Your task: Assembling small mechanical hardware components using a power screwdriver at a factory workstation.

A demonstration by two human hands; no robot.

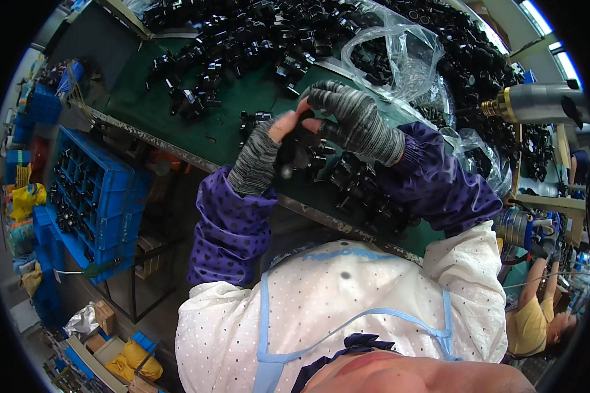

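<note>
My left hand [258, 156] and my right hand [356, 119] meet over the green bench, both in grey fingerless knit gloves below purple sleeves. Between their bare fingertips is a small black part [301, 128], gripped by both hands; its shape is partly hidden and blurred. Just under the right wrist lie loose black parts with shiny pieces [351, 175]. Another black part [252, 120] rests on the bench behind my left hand. Farther back spreads a large heap of similar black parts [262, 39].
A clear plastic bag [400, 56] lies among parts at the back right. A grey cylindrical tool with a brass tip [534, 105] juts in from the right. Blue crates [105, 196] of black parts stand left of the bench edge [196, 157]. A person in yellow [531, 324] is at far right.
</note>
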